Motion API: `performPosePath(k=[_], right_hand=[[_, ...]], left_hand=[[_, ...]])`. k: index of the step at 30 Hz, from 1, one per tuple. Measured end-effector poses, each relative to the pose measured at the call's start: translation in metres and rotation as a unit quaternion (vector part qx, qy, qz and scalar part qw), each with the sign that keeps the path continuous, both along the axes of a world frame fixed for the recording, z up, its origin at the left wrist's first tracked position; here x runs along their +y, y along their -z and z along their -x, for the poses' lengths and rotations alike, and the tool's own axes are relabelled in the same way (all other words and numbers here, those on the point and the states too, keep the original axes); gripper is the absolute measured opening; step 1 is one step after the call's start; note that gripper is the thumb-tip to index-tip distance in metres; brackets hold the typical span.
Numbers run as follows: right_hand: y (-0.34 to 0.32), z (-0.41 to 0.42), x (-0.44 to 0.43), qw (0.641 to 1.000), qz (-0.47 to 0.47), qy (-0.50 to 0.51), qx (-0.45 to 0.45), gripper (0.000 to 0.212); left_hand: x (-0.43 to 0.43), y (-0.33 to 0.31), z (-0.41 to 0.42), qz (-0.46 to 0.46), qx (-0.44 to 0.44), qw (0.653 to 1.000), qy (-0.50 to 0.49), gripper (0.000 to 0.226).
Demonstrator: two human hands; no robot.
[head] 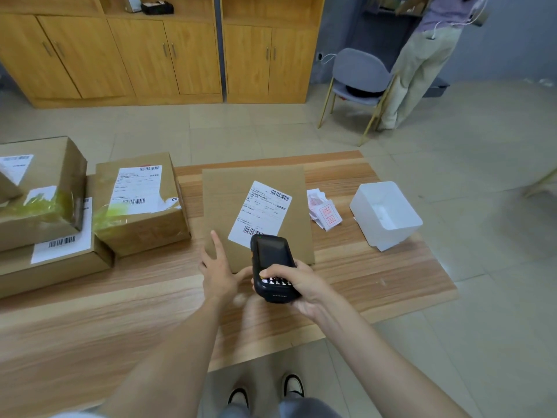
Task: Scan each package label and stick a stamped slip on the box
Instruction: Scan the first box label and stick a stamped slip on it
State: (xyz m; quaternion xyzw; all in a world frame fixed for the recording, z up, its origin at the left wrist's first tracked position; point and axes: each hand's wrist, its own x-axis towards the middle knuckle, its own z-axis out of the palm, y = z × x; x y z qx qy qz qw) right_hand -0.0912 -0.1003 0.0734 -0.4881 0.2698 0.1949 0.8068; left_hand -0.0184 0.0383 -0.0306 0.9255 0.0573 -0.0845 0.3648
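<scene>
A flat cardboard package (229,203) lies in the middle of the wooden table (376,279), with a white shipping label (262,211) on top. My right hand (301,285) grips a black handheld scanner (271,267), whose head points at the label's lower barcode. My left hand (218,267) rests on the package's near left corner, index finger straight along the cardboard. A small pile of red-stamped slips (324,212) lies just right of the package.
Several labelled cardboard boxes (138,203) are stacked at the table's left. A white plastic bin (385,215) lies tipped at the right. Beyond the table are wooden cabinets (168,55), a grey chair (358,76) and a standing person (422,64).
</scene>
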Motion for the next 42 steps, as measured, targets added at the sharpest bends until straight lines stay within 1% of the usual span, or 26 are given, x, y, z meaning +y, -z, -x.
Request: performPosePath(k=[4, 7, 11, 14, 17, 19, 21, 23, 28, 32, 35, 39, 42], right_hand=[[0.004, 0.002, -0.005, 1.0, -0.007, 0.005, -0.001, 0.053], [0.006, 0.0, -0.007, 1.0, -0.012, 0.009, -0.019, 0.056], [0.008, -0.006, -0.024, 0.996, 0.056, 0.053, -0.036, 0.069], [0.016, -0.01, -0.051, 0.991, 0.086, 0.095, -0.031, 0.068], [0.026, -0.013, -0.081, 0.986, 0.128, 0.107, -0.026, 0.076], [0.034, -0.014, -0.101, 0.981, 0.168, 0.092, -0.019, 0.086], [0.044, -0.015, -0.12, 0.975, 0.216, 0.059, -0.005, 0.09], [0.056, -0.016, -0.133, 0.97, 0.242, 0.024, 0.016, 0.096], [0.088, -0.015, -0.143, 0.964, 0.262, -0.031, 0.043, 0.098], [0.108, -0.016, -0.143, 0.965, 0.252, -0.051, 0.039, 0.11], [0.121, -0.02, -0.145, 0.968, 0.245, -0.055, 0.025, 0.104], [0.142, -0.026, -0.151, 0.954, 0.286, -0.091, 0.003, 0.102], [0.152, -0.03, -0.152, 0.938, 0.325, -0.116, -0.006, 0.088]], left_hand=[[-0.001, -0.001, 0.0, -0.009, 0.005, 1.0, 0.001, 0.122], [0.0, -0.003, -0.002, -0.007, 0.009, 1.0, 0.004, 0.123], [0.001, -0.007, -0.007, 0.005, 0.029, 1.0, 0.003, 0.125], [0.001, -0.009, -0.018, -0.001, 0.056, 0.998, -0.005, 0.126], [0.003, -0.01, -0.032, -0.007, 0.097, 0.995, -0.012, 0.127], [0.006, -0.009, -0.04, -0.004, 0.119, 0.993, -0.017, 0.128], [0.008, -0.008, -0.047, -0.01, 0.134, 0.991, -0.022, 0.13], [0.009, -0.007, -0.051, -0.016, 0.136, 0.99, -0.024, 0.13], [0.009, -0.006, -0.057, -0.016, 0.148, 0.988, -0.03, 0.133], [0.008, -0.008, -0.062, -0.014, 0.159, 0.987, -0.032, 0.13], [0.009, -0.009, -0.063, -0.014, 0.176, 0.984, -0.036, 0.129], [0.006, -0.012, -0.062, -0.015, 0.18, 0.983, -0.045, 0.13], [0.005, -0.013, -0.062, -0.009, 0.177, 0.983, -0.052, 0.13]])
